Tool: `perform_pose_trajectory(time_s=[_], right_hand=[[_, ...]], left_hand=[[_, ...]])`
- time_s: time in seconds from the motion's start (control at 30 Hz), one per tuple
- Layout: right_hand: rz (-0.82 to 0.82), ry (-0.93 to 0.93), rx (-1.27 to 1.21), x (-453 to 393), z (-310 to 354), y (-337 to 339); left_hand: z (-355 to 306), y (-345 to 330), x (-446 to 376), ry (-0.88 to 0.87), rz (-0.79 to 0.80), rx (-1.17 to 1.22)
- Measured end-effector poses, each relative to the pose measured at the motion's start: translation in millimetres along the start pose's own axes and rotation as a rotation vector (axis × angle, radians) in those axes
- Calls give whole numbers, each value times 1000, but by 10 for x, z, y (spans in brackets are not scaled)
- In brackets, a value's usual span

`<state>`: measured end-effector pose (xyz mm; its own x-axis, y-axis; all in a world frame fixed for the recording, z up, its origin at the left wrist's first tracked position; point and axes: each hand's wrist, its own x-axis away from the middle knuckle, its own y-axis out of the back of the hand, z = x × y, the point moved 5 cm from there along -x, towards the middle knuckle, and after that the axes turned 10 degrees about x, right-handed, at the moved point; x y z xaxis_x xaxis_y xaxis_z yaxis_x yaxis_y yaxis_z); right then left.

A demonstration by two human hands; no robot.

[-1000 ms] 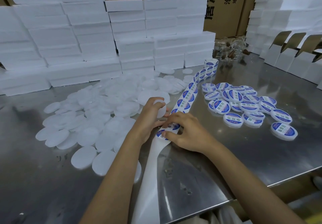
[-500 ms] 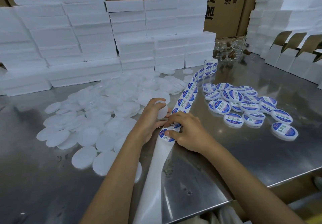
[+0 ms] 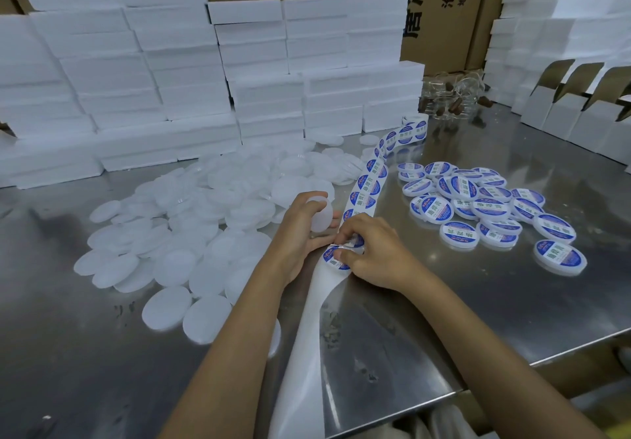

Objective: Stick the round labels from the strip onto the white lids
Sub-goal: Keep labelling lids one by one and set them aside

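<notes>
— Where is the label?
— The round blue label [image 3: 336, 258] sits on the strip [image 3: 367, 186], under your right hand [image 3: 372, 254]; its fingertips pinch the label's edge.
— And the lid?
— Your left hand [image 3: 300, 233] grips a blank white lid [image 3: 320, 216], touching the strip's left side.

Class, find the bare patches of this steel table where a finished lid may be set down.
Bare: near right, between the labelled lids and the table edge; also near left, before the plain lids. Crowded: around the label strip.
</notes>
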<state>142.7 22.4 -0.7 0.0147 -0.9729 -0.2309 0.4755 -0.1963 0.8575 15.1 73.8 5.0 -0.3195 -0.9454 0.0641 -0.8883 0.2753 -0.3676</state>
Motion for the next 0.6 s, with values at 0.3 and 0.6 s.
perform_pose_trajectory(time_s=[0.3,0.6], right_hand=[[-57,-41,-59,9,-45,54],[6,-5,-6,30,-136,0]], left_hand=[[-14,-2,-11,-26,-38,-229],[9,54,-31,-8,-81,-245]])
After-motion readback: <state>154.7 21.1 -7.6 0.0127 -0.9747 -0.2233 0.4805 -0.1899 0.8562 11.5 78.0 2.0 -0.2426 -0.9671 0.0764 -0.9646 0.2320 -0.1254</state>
